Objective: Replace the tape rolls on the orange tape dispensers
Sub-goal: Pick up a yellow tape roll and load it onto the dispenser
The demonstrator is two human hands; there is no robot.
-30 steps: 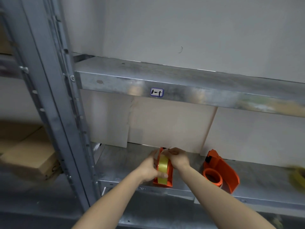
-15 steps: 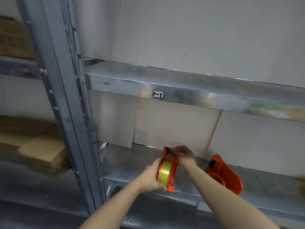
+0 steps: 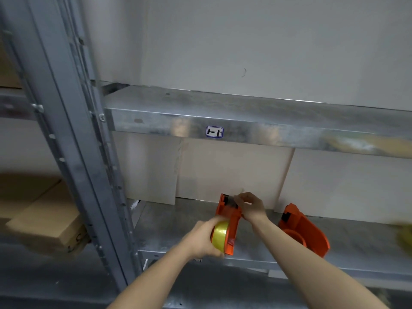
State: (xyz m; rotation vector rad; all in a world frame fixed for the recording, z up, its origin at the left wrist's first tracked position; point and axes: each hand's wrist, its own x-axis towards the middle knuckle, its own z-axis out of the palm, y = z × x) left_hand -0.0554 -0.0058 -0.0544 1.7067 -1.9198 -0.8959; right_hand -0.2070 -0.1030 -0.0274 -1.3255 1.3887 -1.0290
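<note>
An orange tape dispenser [image 3: 230, 217] stands on the lower metal shelf [image 3: 169, 230] with a yellow tape roll [image 3: 220, 237] seated in it. My left hand [image 3: 204, 238] grips the roll and the near end of this dispenser. My right hand [image 3: 249, 206] pinches the tape end at the dispenser's far cutter end. A second orange dispenser [image 3: 305, 230] stands to the right on the same shelf, with only an orange hub showing in it. Another yellow roll [image 3: 404, 238] lies blurred at the right edge.
A grey steel upright [image 3: 73, 152] runs down the left side. An upper shelf [image 3: 245, 121] with a small label [image 3: 214, 132] hangs overhead. Beige boards [image 3: 234, 172] line the shelf's back. Cardboard boxes [image 3: 42, 217] sit in the left bay.
The dispenser has tipped so its cutter end points away and the roll sits nearer me. My right hand has shifted up to the cutter end; my left hand stays on the roll.
</note>
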